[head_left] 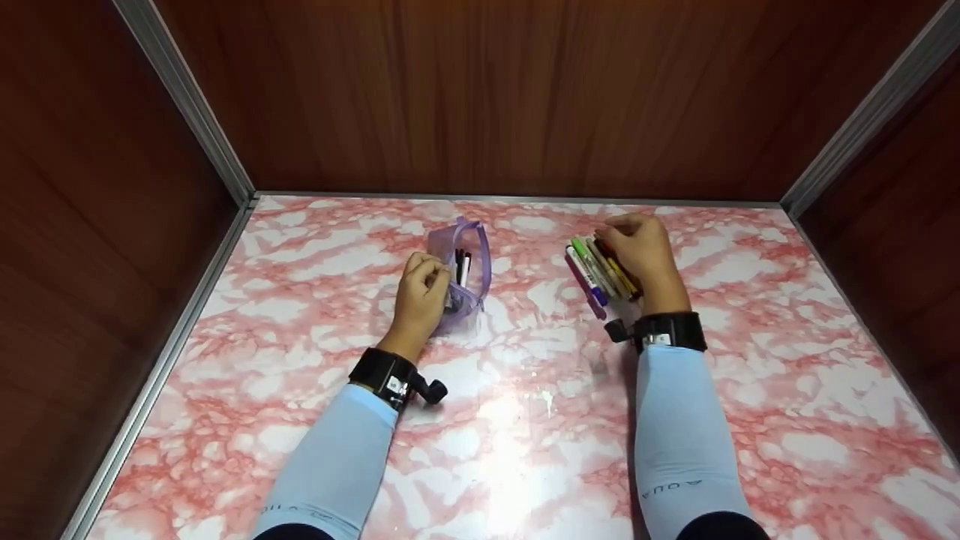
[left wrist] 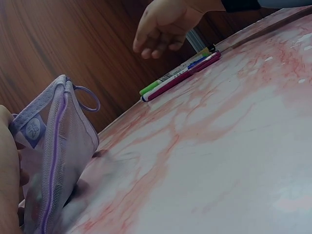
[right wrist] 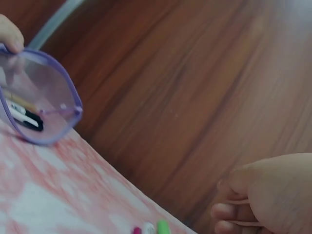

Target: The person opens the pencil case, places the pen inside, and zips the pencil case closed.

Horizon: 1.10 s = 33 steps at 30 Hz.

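Note:
A purple mesh pencil pouch [head_left: 486, 262] lies unzipped on the table, its mouth spread towards the right. My left hand [head_left: 424, 294] pinches the rim of the pouch between thumb and fingers. Inside it, a black-and-white pen [right wrist: 27, 119] and other pens show through the mouth. My right hand [head_left: 641, 246] hovers over a row of pens and markers, its fingers loosely bent with nothing visible in them. The row includes a magenta pen [left wrist: 187, 75], a green-capped marker [head_left: 583, 251], a white marker with a blue end [head_left: 592, 277] and several yellowish ones partly hidden by the hand.
The table [head_left: 495, 420] has a red-and-white marbled top. Brown wood-grain panels [head_left: 480, 97] stand at its back and both sides, with metal strips along the edges. Each forearm wears a light blue sleeve [head_left: 686, 427] and a black wrist camera strap [head_left: 671, 331].

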{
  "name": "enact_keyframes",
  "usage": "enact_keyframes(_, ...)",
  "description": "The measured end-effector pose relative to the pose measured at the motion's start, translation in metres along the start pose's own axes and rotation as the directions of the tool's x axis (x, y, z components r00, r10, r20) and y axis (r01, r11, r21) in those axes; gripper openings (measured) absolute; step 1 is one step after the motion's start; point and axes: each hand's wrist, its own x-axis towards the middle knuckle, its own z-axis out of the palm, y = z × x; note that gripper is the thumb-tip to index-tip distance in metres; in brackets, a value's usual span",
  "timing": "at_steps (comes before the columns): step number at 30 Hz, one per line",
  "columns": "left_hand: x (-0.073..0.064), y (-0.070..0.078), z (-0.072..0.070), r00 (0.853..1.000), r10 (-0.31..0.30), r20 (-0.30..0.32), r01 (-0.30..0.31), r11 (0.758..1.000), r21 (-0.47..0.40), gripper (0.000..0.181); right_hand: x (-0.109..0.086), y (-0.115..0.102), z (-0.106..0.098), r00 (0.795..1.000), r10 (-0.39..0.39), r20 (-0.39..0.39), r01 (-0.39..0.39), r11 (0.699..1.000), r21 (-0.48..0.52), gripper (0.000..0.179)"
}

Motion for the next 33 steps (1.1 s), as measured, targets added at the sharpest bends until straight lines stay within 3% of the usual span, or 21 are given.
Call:
enact_keyframes(8, 0.0, 0.001, 0.0, 1.0, 0.009, 0.0, -0.009, 1.0, 0.006, 0.018, 0.001, 0.024, -0.011, 0.992, 0.066, -0.105, -0.081, 0.985, -0.152, 0.04)
enact_keyframes(17, -0.003, -0.001, 0.001, 1.0, -0.007, 0.006, 0.008, 1.0, -0.013, 0.017, -0.003, 0.03, -0.014, 0.988, 0.123, -0.092, -0.144, 0.947, -0.288, 0.056)
enact_keyframes(21, -0.003, 0.0, 0.0, 1.0, -0.011, 0.01, 0.011, 1.0, -0.015, 0.017, -0.002, 0.032, -0.014, 0.979, 0.178, -0.102, -0.201, 0.935, -0.292, 0.063)
enact_keyframes(27, -0.002, 0.001, -0.001, 1.0, -0.005, -0.007, 0.005, 1.0, -0.003, 0.016, -0.001, 0.035, -0.009, 0.978, 0.185, -0.098, -0.206, 0.931, -0.302, 0.068)
enact_keyframes(33, -0.001, -0.001, 0.001, 1.0, 0.005, -0.012, -0.005, 1.0, 0.001, 0.018, 0.0, 0.04, -0.009, 0.972, 0.215, -0.094, -0.234, 0.924, -0.303, 0.057)
